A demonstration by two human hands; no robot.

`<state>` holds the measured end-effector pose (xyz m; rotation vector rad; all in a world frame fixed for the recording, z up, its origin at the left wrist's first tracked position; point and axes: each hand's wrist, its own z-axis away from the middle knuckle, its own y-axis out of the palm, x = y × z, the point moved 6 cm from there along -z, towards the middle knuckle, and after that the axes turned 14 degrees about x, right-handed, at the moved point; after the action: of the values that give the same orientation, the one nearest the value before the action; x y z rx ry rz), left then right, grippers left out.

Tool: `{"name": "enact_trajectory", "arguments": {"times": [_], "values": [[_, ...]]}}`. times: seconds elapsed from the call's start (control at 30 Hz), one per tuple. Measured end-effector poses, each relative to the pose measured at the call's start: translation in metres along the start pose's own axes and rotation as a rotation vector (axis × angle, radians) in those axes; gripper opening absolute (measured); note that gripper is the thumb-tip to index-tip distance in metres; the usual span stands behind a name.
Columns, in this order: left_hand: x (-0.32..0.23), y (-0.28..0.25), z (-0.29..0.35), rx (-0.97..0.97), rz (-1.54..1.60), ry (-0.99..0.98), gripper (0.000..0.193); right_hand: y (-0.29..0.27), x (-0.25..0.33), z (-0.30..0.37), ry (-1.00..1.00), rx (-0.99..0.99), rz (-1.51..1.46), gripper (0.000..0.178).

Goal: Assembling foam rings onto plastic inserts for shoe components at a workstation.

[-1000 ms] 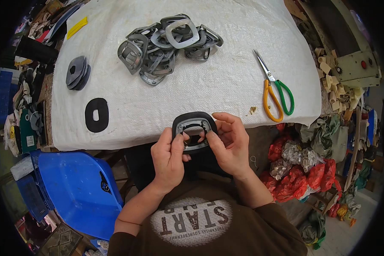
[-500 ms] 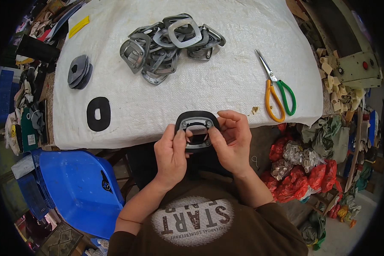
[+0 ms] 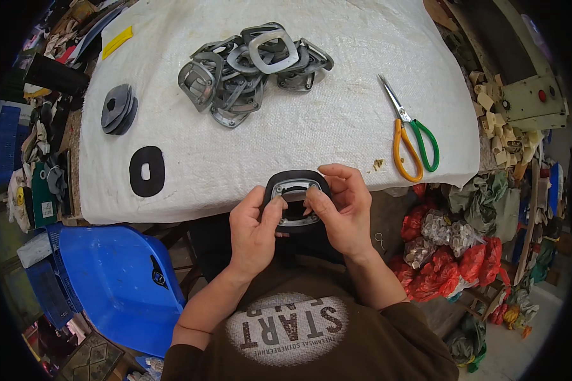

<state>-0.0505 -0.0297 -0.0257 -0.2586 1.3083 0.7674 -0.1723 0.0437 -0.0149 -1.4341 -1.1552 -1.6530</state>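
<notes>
At the table's near edge I hold a metal frame [image 3: 297, 221] with a black pad around its rim. My left hand [image 3: 254, 225] grips its left side, the thumb pressed on the inner edge. On the right side my right hand [image 3: 340, 213] closes on it, thumb on the metal and index finger stretched along the outer edge. What the fingers do underneath is hidden. A heap of similar grey metal frames [image 3: 274, 51] lies at the far middle. Left of my hands rests a single black pad [image 3: 147, 171] with a slot, and beyond it a stack of grey pads [image 3: 119, 109].
White woven sheeting [image 3: 337, 127] covers the table. Scissors [image 3: 410, 130] with one orange and one green handle lie on the right. A yellow strip [image 3: 117, 43] is at the far left. Below the table stand a blue tub [image 3: 117, 273] and red plastic bags [image 3: 429, 273].
The frame with its black pad has shifted slightly right and toward me and tilted flatter. My right thumb has moved a little along it. Both hands keep their hold.
</notes>
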Motion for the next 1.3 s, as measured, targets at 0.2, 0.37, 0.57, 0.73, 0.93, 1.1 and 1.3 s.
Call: {"name": "enact_trajectory", "arguments": {"times": [0.2, 0.37, 0.57, 0.73, 0.93, 1.1, 1.3], "values": [[0.006, -0.006, -0.005, 0.131, 0.328, 0.041, 0.025, -0.009, 0.001, -0.003, 0.058, -0.012, -0.033, 0.035], [-0.009, -0.020, 0.005, -0.135, -0.147, 0.151, 0.020, -0.016, 0.002, -0.002, 0.058, -0.086, -0.121, 0.036], [-0.053, 0.024, 0.027, -0.066, -1.202, 0.798, 0.031, -0.014, 0.003, -0.001, 0.084, -0.097, -0.087, 0.035], [-0.045, 0.042, 0.026, 0.002, -1.419, 0.912, 0.025, -0.010, -0.001, -0.002, 0.110, -0.055, -0.024, 0.028], [-0.056, 0.011, 0.013, -0.116, -1.001, 0.719, 0.020, -0.021, 0.008, 0.002, -0.046, -0.023, -0.209, 0.029], [-0.014, -0.017, 0.002, -0.102, -0.037, 0.159, 0.008, -0.009, 0.006, 0.005, -0.054, 0.074, -0.025, 0.023], [-0.016, -0.002, 0.005, -0.091, 0.129, 0.149, 0.015, -0.005, -0.002, 0.006, 0.080, 0.114, 0.032, 0.014]]}}
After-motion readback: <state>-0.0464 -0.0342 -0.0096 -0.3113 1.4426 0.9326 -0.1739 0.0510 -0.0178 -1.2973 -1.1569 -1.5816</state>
